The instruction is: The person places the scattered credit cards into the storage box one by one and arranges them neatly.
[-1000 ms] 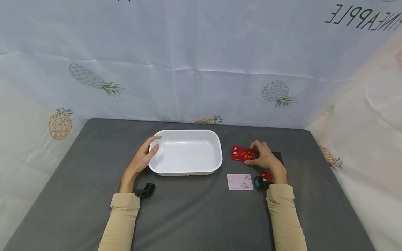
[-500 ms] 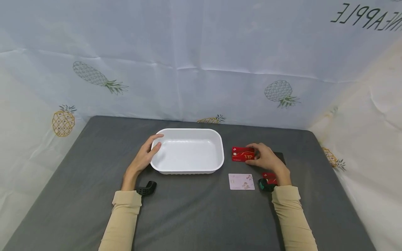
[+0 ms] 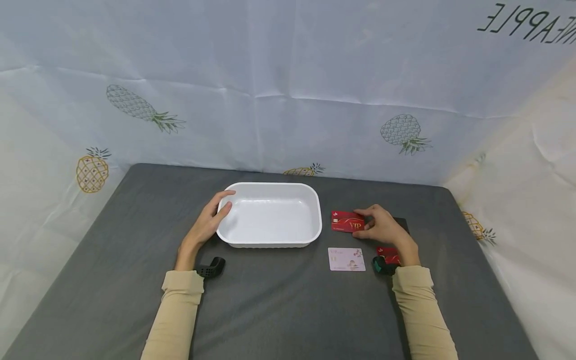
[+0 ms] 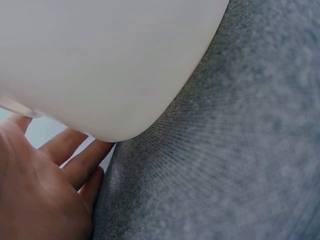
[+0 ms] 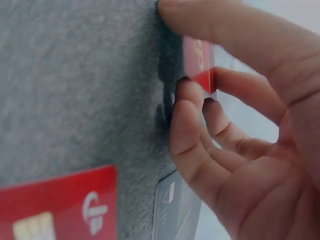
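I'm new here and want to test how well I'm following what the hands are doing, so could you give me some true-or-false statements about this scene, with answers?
1. The left hand grips the rim of the white tray. True.
2. The right hand holds a red VIP card. True.
3. The pink card lies upright against the tray. False: it lies flat on the grey table, apart from the tray.
4. The tray stands to the right of the pink card. False: it stands to the left.
5. A second red card shows near the right wrist. True.
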Tool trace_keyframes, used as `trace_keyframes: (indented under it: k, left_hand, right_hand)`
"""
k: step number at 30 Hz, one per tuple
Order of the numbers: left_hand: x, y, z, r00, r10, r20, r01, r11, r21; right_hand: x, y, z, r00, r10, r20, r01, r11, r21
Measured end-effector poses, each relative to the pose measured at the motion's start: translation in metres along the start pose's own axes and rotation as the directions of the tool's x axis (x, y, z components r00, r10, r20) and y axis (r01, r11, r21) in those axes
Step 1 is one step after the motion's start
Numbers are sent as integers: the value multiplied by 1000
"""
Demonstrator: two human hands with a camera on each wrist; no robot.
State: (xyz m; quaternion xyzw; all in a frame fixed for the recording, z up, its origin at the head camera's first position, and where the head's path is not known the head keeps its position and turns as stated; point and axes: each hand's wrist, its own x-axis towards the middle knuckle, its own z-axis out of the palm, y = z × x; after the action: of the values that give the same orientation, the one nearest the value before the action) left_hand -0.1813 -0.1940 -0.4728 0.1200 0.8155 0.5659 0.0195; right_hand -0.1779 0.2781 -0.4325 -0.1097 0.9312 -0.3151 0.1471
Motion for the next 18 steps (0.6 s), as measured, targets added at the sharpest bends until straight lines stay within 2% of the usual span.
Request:
trace_keyframes:
  k: [4, 10, 18]
  left_hand:
    - [0, 0, -1, 1000, 3, 0, -3, 1000, -8]
    - [0, -1, -1, 1000, 14, -4, -14, 1000, -12]
    - [0, -2, 1, 1000, 22, -1, -22, 1000, -22]
  right_hand:
    - [-1, 3, 0, 1000, -10, -25, 9, 999, -39]
    - [-5, 5, 0, 993, -67, -98, 60, 996, -72]
    - [-4, -11, 0, 949, -165, -269, 169, 986, -9]
